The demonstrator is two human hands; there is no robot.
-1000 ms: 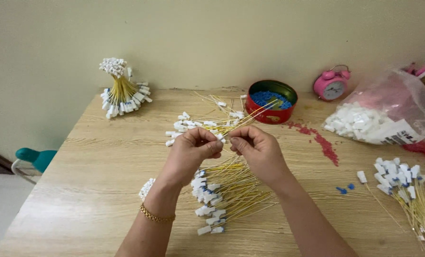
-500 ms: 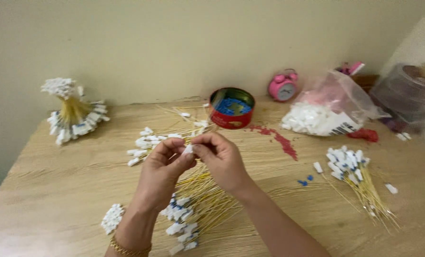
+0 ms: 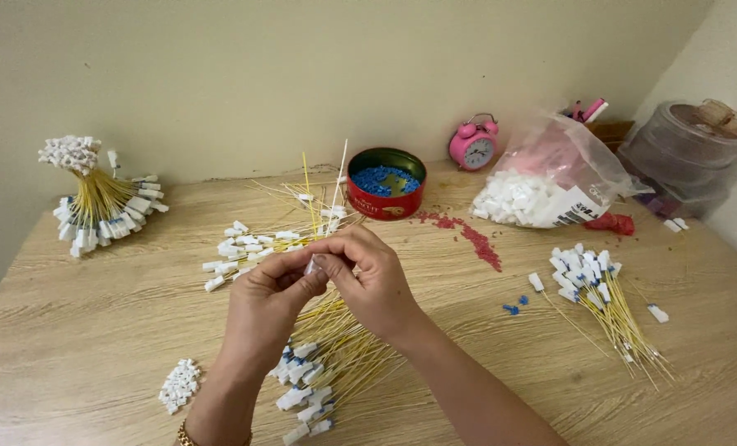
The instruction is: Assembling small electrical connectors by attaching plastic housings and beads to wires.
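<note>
— Pinching at mid-counter: left hand (image 3: 271,291) and right hand (image 3: 370,277) drawn together, fingertips meeting over a small white connector cap (image 3: 310,266).

— Closed tight?

— Closed on the cap from both sides — left thumb and forefinger against right thumb and forefinger, no gap visible. Thin yellow wires (image 3: 306,186) and a white one rising from between the fingers, tilted toward the wall.

— Below the fingers?

— Loose pile of yellow wires with white ends (image 3: 329,367), lying on the wooden counter (image 3: 96,330) under both wrists. Small heap of white caps (image 3: 178,385) off to the left of the left wrist.

— Beyond the fingers?

— Scattered white-tipped wires (image 3: 244,248) just past the left knuckles, then a red round tin (image 3: 385,183) holding blue bits. Red crumbs (image 3: 467,235) trailing right of the tin.

— Further out?

— Far left of the fingers, a tied bundle of finished wires (image 3: 96,202) standing up. Right of the fingers, well apart: another batch of capped wires (image 3: 604,301), a clear bag of white pieces (image 3: 542,186), a pink alarm clock (image 3: 474,146), a lidded plastic jar (image 3: 686,157).
</note>
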